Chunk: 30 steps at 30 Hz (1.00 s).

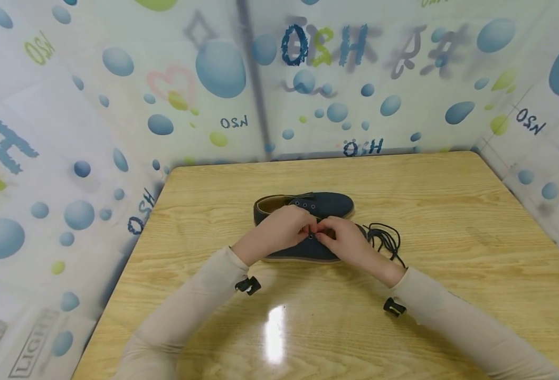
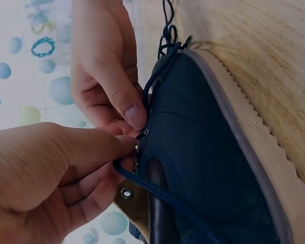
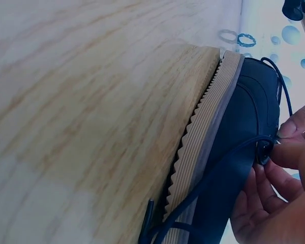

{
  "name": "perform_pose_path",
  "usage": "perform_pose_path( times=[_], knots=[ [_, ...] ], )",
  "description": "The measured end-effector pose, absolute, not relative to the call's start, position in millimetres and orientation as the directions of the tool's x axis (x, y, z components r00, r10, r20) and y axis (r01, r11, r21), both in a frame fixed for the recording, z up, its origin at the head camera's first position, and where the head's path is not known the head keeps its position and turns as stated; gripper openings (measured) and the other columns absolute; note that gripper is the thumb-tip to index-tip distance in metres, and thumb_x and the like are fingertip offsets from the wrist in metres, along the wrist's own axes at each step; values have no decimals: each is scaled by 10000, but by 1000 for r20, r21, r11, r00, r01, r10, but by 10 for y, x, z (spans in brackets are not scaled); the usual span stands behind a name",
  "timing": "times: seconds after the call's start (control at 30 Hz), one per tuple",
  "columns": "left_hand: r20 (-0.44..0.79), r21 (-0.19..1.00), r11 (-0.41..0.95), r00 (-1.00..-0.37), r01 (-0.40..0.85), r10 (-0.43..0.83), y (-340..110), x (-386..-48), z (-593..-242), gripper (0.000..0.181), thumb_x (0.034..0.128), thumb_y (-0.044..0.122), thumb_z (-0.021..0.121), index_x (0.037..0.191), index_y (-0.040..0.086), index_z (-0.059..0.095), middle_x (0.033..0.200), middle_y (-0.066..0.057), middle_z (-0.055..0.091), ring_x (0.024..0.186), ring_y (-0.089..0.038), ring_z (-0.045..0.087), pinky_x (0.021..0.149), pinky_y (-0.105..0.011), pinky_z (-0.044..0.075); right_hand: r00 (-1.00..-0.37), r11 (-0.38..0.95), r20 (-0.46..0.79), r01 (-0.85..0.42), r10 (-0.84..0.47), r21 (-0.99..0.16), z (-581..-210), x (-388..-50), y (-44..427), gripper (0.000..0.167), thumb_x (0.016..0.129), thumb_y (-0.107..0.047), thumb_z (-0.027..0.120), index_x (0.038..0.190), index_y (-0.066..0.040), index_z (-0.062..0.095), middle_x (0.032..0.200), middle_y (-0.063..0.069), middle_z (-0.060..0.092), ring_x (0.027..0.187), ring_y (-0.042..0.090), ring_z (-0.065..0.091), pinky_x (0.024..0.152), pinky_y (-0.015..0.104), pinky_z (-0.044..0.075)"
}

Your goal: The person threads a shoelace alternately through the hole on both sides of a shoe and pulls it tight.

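A wood-grain bench (image 1: 455, 211) carries a navy lace-up shoe (image 1: 303, 252) under the hands (image 1: 286, 229), a matching shoe (image 1: 334, 202) beyond them, and dark laces (image 1: 389, 240) beside the right hand (image 1: 348, 240).

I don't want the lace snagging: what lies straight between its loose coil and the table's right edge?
Only bare tabletop lies between the loose lace coil and the table's right edge, as the head view shows.

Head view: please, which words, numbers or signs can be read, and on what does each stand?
"H2O", mirror-reversed: back wall covering.
"H", large: left wall covering.
"LIGHT": left wall covering, lower corner.
Other smaller lettering and grey marks on the walls: too small or blurred to read surely.
Shoes: no readable text.
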<state>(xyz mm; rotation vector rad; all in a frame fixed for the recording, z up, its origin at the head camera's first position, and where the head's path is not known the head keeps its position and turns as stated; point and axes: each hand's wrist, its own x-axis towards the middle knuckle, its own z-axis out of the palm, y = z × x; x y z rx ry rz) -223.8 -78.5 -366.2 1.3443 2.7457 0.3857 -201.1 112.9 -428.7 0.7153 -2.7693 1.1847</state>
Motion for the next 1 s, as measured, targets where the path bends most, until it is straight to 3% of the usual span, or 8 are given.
perform_pose_path(
  times=[0.13,0.3,0.53,0.63,0.73,0.87,1.0],
  knots=[
    [61,224,596,-621,771,781,-753,-2231,-3700,201,899,-27,619,934,136,730,892,15,723,695,-95,543,671,-213,446,-891,603,223,-435,-395,-669,-4276,-2010,1122,68,929,-132,681,979,-107,721,912,40,687,738,89,577,669,236,471],
    [104,183,581,-603,793,791,-724,-2217,-3748,198,879,-40,644,906,141,721,878,16,712,768,-104,632,694,-231,493,-887,604,231,-444,-399,-662,-4269,-2012,1120,40,919,-91,669,907,-119,693,869,32,674,715,88,553,661,237,451],
    [56,237,589,-616,773,786,-719,-2196,-3748,167,871,82,752,1023,145,724,990,5,673,909,-111,651,792,-223,548,-881,571,236,-450,-409,-687,-4287,-2003,1132,68,925,-157,686,907,-92,674,868,34,674,726,91,578,657,235,463],
    [75,218,640,-667,737,742,-720,-2195,-3766,200,841,156,791,1017,153,697,999,0,624,897,-124,632,786,-226,550,-881,562,232,-447,-413,-697,-4299,-2001,1139,68,924,-148,689,961,-91,690,911,45,692,770,108,622,678,241,487],
    [125,142,740,-754,657,645,-722,-2174,-3780,278,806,299,813,956,149,634,932,1,588,779,-121,592,674,-226,524,-884,555,228,-439,-409,-706,-4303,-1998,1138,103,919,-124,692,1018,-99,704,951,51,700,813,125,641,708,254,506],
    [176,-19,882,-867,470,466,-721,-2103,-3805,492,736,574,770,875,147,570,684,22,558,529,-114,517,434,-224,382,-884,549,227,-436,-408,-713,-4310,-1992,1139,126,920,-123,694,1043,-101,711,971,47,698,834,135,638,732,276,519],
    [166,-100,931,-916,351,364,-717,-2039,-3838,571,732,717,663,761,153,577,490,30,466,386,-120,455,342,-224,270,-883,556,244,-447,-402,-701,-4327,-1994,1147,117,919,-128,699,1034,-113,712,972,39,698,833,131,636,732,286,523]
  ],
)
